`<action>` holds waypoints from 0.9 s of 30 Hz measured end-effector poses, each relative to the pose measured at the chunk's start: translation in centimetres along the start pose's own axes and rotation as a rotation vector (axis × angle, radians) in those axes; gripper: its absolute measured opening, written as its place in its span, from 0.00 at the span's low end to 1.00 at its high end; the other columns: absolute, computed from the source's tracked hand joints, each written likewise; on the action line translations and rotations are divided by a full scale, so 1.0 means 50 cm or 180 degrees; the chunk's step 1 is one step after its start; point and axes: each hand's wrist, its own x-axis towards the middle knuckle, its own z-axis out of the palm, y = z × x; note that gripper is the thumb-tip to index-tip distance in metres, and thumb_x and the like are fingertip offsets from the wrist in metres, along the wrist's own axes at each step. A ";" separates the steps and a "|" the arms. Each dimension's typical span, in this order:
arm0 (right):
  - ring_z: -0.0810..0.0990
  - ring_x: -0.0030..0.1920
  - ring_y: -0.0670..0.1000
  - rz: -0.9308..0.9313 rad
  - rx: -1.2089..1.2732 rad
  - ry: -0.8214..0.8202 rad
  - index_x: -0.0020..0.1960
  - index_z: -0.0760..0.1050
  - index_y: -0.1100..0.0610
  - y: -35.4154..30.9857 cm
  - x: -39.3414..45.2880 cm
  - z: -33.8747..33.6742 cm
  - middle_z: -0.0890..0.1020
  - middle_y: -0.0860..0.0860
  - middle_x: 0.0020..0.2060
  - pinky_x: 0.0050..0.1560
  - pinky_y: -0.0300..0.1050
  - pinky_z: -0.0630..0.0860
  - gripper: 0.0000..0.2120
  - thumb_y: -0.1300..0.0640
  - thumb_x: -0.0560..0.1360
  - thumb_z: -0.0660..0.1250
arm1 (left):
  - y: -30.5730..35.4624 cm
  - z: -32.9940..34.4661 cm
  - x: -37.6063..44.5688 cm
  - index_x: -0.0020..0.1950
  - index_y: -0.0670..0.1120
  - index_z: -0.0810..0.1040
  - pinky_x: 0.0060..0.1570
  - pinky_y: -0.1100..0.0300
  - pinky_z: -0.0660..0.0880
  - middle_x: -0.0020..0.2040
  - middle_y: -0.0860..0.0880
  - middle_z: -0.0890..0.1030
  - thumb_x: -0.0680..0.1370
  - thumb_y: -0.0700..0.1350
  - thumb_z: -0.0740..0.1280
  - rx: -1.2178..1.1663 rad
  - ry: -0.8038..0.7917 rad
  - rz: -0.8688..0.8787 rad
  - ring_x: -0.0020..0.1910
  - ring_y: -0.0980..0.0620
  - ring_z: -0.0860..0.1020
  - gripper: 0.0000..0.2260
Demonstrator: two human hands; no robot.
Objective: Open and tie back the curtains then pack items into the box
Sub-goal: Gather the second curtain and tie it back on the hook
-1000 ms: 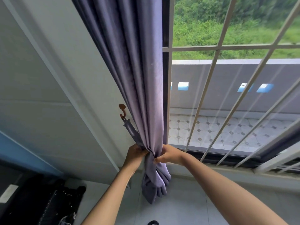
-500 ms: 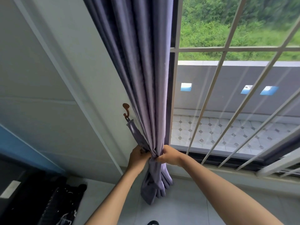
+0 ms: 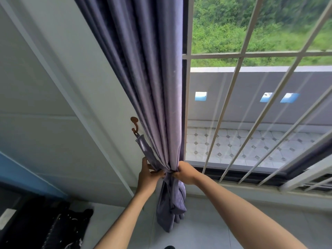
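Unchanged from before, left hand (image 3: 149, 174) and right hand (image 3: 185, 172) pinch the tieback (image 3: 146, 150) around the gathered curtain (image 3: 158, 105), the bunch squeezed between both grips.

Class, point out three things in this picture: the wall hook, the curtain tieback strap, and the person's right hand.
wall hook (image 3: 134, 124): head view, on its curved stem.
tieback strap (image 3: 145, 148): head view, mid-length below the hook.
right hand (image 3: 185, 173): head view, back of the hand.

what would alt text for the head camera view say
Two hands, left hand and right hand, cinch a tieback around a gathered purple curtain. The tieback hangs from a wall hook beside a barred window.
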 end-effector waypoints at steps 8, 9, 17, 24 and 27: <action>0.79 0.51 0.60 0.0035 0.0012 -0.0023 0.54 0.77 0.60 -0.005 -0.012 -0.012 0.81 0.57 0.51 0.54 0.57 0.77 0.15 0.64 0.69 0.61 | -0.002 -0.015 0.033 0.66 0.47 0.68 0.38 0.71 0.74 0.58 0.47 0.70 0.65 0.46 0.79 0.0219 -0.0166 0.0504 0.51 0.51 0.76 0.34; 0.78 0.52 0.60 0.0036 0.0027 -0.0005 0.55 0.77 0.60 -0.005 -0.012 -0.013 0.81 0.57 0.52 0.55 0.57 0.77 0.15 0.65 0.69 0.61 | -0.006 -0.016 0.041 0.66 0.50 0.68 0.40 0.70 0.74 0.59 0.50 0.73 0.64 0.49 0.79 0.0204 -0.0285 0.0526 0.53 0.52 0.77 0.35; 0.79 0.53 0.59 0.0124 0.0098 -0.0007 0.54 0.77 0.60 0.000 -0.009 -0.019 0.81 0.56 0.51 0.55 0.55 0.77 0.14 0.65 0.70 0.59 | -0.009 -0.006 0.056 0.64 0.54 0.73 0.50 0.56 0.78 0.55 0.55 0.81 0.60 0.58 0.79 0.0207 -0.0919 0.0291 0.55 0.58 0.79 0.35; 0.78 0.55 0.59 0.0157 0.0044 -0.0183 0.54 0.77 0.59 -0.006 -0.002 -0.036 0.82 0.56 0.52 0.58 0.57 0.76 0.17 0.62 0.67 0.60 | -0.031 0.022 0.030 0.56 0.53 0.74 0.43 0.67 0.75 0.48 0.53 0.82 0.59 0.53 0.79 0.0156 -0.0555 0.0125 0.48 0.59 0.80 0.27; 0.76 0.57 0.57 0.0073 -0.0208 -0.0459 0.59 0.76 0.60 -0.015 0.000 -0.044 0.80 0.56 0.57 0.60 0.52 0.74 0.17 0.65 0.72 0.61 | -0.022 0.031 0.006 0.57 0.52 0.72 0.38 0.74 0.71 0.49 0.54 0.81 0.64 0.38 0.77 0.0237 -0.0498 0.0120 0.48 0.59 0.78 0.25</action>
